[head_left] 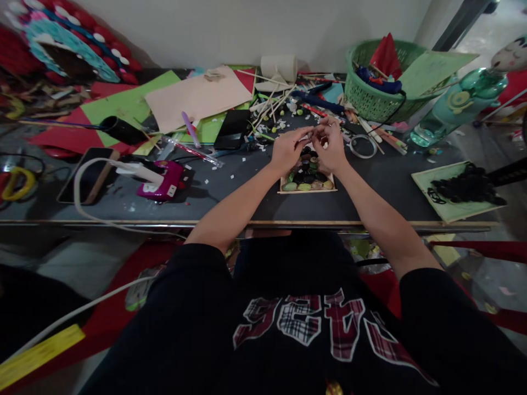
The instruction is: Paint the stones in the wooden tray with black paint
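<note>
Close to the table's front edge lies a small shallow frame [308, 191] with pale thin edges. Dark, green and yellowish pebbles [307, 171] fill the visible part of it. Over its far end, my left hand [290, 148] reaches in with thumb and fingers pinched together. My right hand [330, 147] meets it there, its fingers bent and closed at the same spot. Something small may be between the fingertips, but I cannot make it out. Both hands hide the back part of the frame.
Behind the hands are scattered sticks, paper bits and a paper roll [279, 68]. A green basket [362, 88], clear bottle [442, 118] and tape roll [363, 146] stand or lie to the right. At left are a purple power adapter [162, 181], its white cable and a phone [84, 175].
</note>
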{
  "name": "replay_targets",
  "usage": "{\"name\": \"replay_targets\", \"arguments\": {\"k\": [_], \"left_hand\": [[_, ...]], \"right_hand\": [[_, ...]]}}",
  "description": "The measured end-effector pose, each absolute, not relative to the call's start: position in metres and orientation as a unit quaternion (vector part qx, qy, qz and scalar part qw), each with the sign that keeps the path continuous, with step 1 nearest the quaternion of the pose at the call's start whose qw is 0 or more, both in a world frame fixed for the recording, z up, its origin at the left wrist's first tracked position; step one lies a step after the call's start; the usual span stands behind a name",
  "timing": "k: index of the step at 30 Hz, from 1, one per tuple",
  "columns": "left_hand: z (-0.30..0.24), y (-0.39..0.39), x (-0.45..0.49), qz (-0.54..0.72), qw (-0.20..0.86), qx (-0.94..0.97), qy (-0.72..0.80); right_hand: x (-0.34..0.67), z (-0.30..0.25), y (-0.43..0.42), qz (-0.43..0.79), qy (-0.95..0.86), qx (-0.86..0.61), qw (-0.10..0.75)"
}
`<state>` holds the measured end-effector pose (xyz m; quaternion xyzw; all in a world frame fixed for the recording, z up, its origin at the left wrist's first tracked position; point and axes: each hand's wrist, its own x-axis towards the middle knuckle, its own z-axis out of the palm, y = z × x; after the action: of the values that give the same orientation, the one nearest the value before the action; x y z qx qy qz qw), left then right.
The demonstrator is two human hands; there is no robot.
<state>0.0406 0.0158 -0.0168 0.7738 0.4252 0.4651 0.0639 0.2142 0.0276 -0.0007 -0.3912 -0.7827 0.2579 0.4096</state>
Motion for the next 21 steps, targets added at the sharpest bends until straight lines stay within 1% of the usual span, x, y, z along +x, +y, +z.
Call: {"name": "replay_targets", "arguments": {"k": [3,6,15,21], "left_hand": [[-0.0134,0.0124,0.0421,0.472,0.076,0.777,0.41],[-0.0136,0.0114,0.0423,0.469,0.074,0.779,0.409],[-0.0168,0.0085,0.0392,0.422,-0.01,0.816,0.396],[-0.0163,0.0089,0.0408,0.445,-0.014,0.792,0.417]], "right_hand": [[0.2165,-0.0008,0.028,0.252,-0.766,-0.4,0.436],[0.2158,-0.0003,0.0262,0.248,-0.758,-0.413,0.44],[0.2108,0.0003,0.0234,0.235,-0.739,-0.437,0.455],[0.2133,0.0002,0.0267,0.212,-0.751,-0.433,0.451]]}}
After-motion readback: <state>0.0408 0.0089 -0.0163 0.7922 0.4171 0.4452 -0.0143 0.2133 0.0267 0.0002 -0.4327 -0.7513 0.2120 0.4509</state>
